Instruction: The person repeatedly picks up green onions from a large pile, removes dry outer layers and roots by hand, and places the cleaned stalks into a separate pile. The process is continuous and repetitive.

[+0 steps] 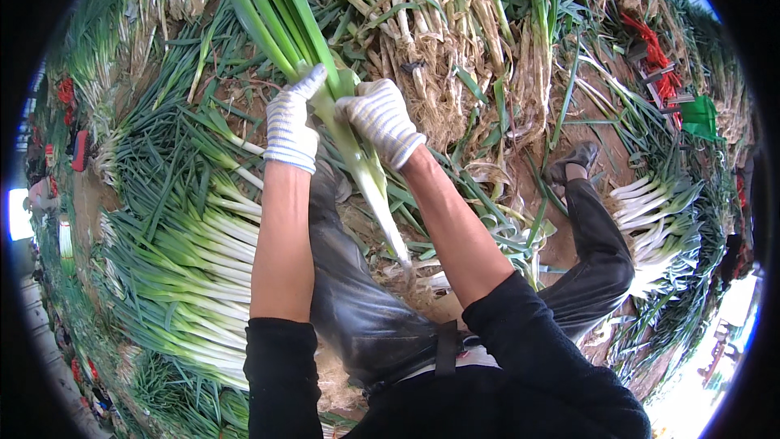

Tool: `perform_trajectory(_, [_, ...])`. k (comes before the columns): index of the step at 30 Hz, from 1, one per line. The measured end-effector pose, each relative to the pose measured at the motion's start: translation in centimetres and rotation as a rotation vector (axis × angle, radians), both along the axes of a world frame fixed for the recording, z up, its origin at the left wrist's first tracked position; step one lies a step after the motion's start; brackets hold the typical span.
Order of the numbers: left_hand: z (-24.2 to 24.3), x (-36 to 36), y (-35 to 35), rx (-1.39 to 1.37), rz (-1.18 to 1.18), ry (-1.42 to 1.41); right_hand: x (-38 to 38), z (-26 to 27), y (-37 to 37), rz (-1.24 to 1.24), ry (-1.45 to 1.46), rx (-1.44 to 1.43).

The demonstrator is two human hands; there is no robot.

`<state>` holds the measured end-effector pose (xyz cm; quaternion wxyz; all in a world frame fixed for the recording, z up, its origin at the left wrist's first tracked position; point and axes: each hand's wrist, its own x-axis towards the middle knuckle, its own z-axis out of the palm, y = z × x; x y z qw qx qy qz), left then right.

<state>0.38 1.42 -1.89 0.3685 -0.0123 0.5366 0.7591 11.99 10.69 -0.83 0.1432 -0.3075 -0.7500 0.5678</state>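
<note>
My left hand [294, 116], in a striped knit glove, grips a large leek or green onion [359, 167] where its green leaves fan out. Just right of it, my gloved right hand [381, 117] holds a leaf layer at the same stalk's upper part; a strip hangs down along the stem. The white root end points down between my legs. Left of my legs lies a long row of clean-stemmed green onions [219, 274], white ends toward me. Ahead, bundles of untrimmed onions [439, 61] show brown, dry outer skins and matted roots.
Stripped leaves [481, 195] litter the dirt floor between my legs. Another pile of white-stemmed onions [649, 219] lies beyond my bent right leg. Red ties [655, 61] hang on a metal frame near a green plastic bag [699, 117] at the right.
</note>
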Motion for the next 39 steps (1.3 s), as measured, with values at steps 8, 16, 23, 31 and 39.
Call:
perform_trajectory(8, [1.0,-1.9,-1.8,0.282,-0.053,-0.031,0.7,-2.4,-1.2,-0.01,-0.5,0.088])
perform_trajectory(16, [2.8,-4.7,-4.4,0.607,-0.061,0.056,25.2,-17.3,0.3,0.266,-1.081,0.428])
perform_trajectory(23, [2.5,-2.8,-1.9,0.637,-0.029,-0.06,18.6,-12.8,4.5,0.187,-0.475,-0.008])
perform_trajectory(31, [4.4,-0.5,-1.7,0.583,-0.245,0.114,4.6,-0.3,0.3,0.555,0.115,-0.773])
perform_trajectory(39, [3.4,-0.4,-3.2,0.348,-0.361,0.284,6.4,0.3,-1.5,0.199,0.222,-0.645])
